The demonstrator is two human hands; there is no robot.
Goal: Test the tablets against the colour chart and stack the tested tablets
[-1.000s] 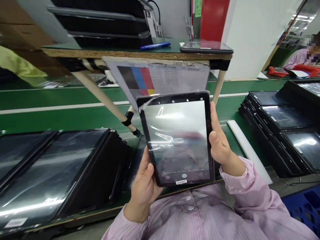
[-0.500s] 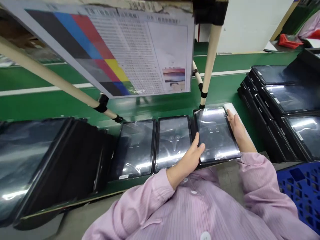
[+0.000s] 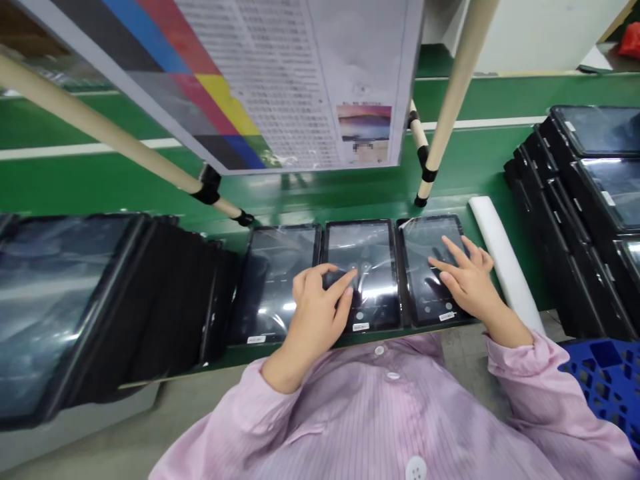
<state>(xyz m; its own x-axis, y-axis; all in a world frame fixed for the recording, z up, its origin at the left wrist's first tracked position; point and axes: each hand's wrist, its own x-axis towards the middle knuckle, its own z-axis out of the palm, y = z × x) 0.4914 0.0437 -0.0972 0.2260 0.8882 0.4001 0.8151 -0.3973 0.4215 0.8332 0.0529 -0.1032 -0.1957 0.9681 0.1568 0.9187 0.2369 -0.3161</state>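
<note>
Three tablets with glossy clear film lie side by side on the green bench. My left hand reaches over the middle tablet, its index finger stretched toward the screen. Over the right tablet my right hand hovers or rests with fingers spread; whether the tips touch the glass I cannot tell. Neither hand holds anything. The left tablet lies just beyond my left hand, a small white label at its lower edge.
Stacked tablets stand at the right, and a leaning row of tablets fills the left. A white foam strip lies beside the right tablet. Pipe legs carry a printed chart above the bench. A blue crate sits lower right.
The right tablet, held between both hands earlier, now lies flat in line with the others. My left hand has moved left to the middle tablet; my right hand has come over the right screen.
</note>
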